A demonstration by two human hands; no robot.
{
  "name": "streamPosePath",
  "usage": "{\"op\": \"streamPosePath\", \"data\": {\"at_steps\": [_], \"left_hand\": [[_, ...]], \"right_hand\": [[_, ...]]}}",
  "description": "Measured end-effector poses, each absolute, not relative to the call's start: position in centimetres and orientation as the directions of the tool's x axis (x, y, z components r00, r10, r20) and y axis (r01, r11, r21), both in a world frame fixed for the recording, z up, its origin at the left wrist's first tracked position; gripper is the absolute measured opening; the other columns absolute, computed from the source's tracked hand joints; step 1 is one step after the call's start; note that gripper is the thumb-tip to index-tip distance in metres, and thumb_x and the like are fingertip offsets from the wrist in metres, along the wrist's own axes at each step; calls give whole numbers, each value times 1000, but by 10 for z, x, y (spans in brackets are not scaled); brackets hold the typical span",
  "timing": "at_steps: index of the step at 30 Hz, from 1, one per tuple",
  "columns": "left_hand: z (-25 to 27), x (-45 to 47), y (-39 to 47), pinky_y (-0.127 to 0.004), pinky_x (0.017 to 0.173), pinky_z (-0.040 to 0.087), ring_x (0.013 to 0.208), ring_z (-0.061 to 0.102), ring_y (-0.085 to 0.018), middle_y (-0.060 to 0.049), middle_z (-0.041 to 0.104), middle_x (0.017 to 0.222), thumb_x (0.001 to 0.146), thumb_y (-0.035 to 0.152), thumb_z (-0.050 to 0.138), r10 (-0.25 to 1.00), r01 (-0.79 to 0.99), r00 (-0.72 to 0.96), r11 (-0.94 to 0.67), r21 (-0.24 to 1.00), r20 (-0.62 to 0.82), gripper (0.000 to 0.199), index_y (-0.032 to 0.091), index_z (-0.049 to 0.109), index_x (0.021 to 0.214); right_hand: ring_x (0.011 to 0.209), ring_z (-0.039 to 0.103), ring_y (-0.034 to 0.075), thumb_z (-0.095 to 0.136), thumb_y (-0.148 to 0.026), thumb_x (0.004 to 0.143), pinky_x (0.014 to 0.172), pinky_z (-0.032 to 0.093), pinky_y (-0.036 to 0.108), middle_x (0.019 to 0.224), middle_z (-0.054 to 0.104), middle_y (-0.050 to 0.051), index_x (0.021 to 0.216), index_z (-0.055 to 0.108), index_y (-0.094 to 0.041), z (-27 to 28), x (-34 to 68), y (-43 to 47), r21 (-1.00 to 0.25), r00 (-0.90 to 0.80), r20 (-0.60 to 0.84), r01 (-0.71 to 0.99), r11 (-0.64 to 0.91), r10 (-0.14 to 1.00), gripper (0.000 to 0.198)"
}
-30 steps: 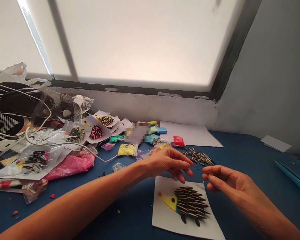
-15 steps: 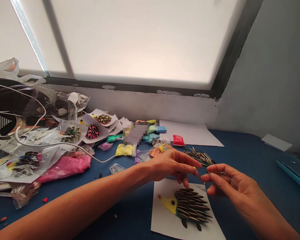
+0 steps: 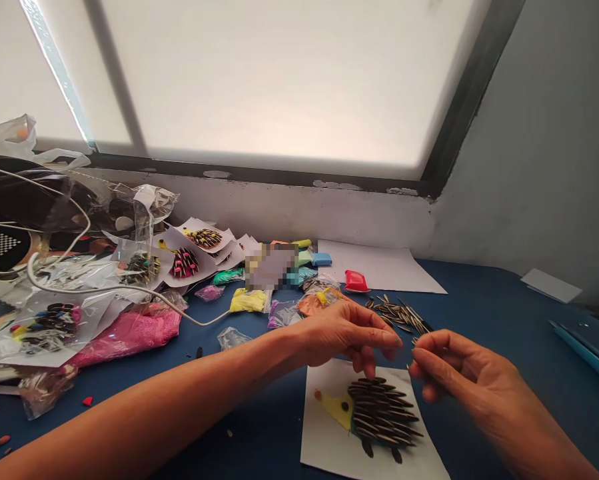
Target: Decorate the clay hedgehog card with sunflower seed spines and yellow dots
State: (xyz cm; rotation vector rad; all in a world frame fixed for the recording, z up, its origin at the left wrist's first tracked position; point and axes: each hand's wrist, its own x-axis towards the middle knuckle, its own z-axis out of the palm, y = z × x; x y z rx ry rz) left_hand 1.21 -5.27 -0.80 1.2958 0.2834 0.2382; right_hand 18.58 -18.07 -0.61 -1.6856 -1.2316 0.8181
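Note:
My left hand (image 3: 352, 337) hovers over the upper edge of a white card (image 3: 324, 440), its thumb and forefinger pinched together; what is between them is hidden. Right of it, my right hand (image 3: 466, 373) pinches a small pale-tipped piece (image 3: 415, 341) that looks like a sunflower seed. A tiny yellow speck (image 3: 408, 367) shows by its lower fingers. The card carries a hedgehog with a yellow clay face (image 3: 336, 412), a dark eye, an orange nose and a body of overlapping sunflower seeds (image 3: 384, 413). Two dark seeds form its feet.
Loose sunflower seeds (image 3: 396, 313) lie behind my hands, near a red clay packet (image 3: 356, 281) and a white sheet (image 3: 386, 263). Coloured clay bags, including a yellow one (image 3: 249, 300), finished hedgehog cards (image 3: 185, 262) and a white cable (image 3: 129, 289) crowd the left. A blue folder (image 3: 584, 350) lies right.
The yellow bit that showed at my left fingertips is no longer visible there. My left fingers have shifted slightly right, and my right fingertips have closed more tightly together.

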Motion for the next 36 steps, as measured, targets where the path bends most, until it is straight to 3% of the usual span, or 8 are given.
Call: {"op": "streamPosePath", "data": {"at_steps": [4,7,11,15,21,28,32,36], "left_hand": [[-9,12,-52,-22,52,39,53,62,-7,-2,69,89,75,36,77,307,-25,950,275,961,-63,33,15,70,100],[-8,11,-52,-22,52,39,51,61,-7,1,67,80,71,33,81,346,-16,934,280,960,-85,32,15,68,94],[-6,12,-54,-21,50,37,45,54,-6,4,58,59,75,48,75,364,-34,929,254,967,-62,37,13,62,73],[-9,13,-56,-21,49,37,42,48,-5,5,51,51,75,59,71,362,-17,930,201,979,-58,47,13,60,68],[-10,12,-61,-21,51,37,48,51,-6,1,61,66,74,65,68,350,51,934,56,997,-67,52,13,68,79],[7,6,-69,-21,54,41,54,58,-7,-6,70,91,89,66,48,140,59,988,-1,998,-58,57,15,73,94],[9,6,-64,-22,57,44,55,59,-7,-8,70,96,97,57,37,115,7,993,33,999,-11,56,14,72,98],[8,6,-59,-21,54,43,52,58,-6,-8,69,88,97,53,41,144,15,989,84,996,-27,51,11,71,95]], "right_hand": [[57,64,17,67,-69,68,57,55,27,65,70,4,93,67,-21,-1,180,-182,-921,368,45,375,-104,929,54],[51,59,14,61,-72,70,50,51,23,59,64,1,80,67,-22,3,178,-182,-883,372,95,461,-95,923,51],[50,55,13,56,-71,73,46,47,21,52,56,0,63,66,-23,5,177,-183,-809,347,126,578,-106,929,50],[63,66,19,64,-65,68,54,53,24,64,67,1,76,72,-24,5,174,-184,-817,392,165,568,-97,905,42],[66,68,20,66,-60,75,58,54,27,66,66,0,92,71,-25,-1,170,-189,-728,285,215,684,-41,934,39],[64,65,16,63,-54,83,60,51,25,71,68,-2,93,71,-27,-3,162,-193,-695,266,343,717,52,901,29],[69,64,16,64,-45,86,62,50,25,82,68,0,94,72,-29,0,166,-197,-547,122,526,806,225,842,20],[69,64,16,65,-39,86,61,50,25,89,67,2,99,73,-30,-1,173,-201,-370,6,616,885,283,788,18]]}}
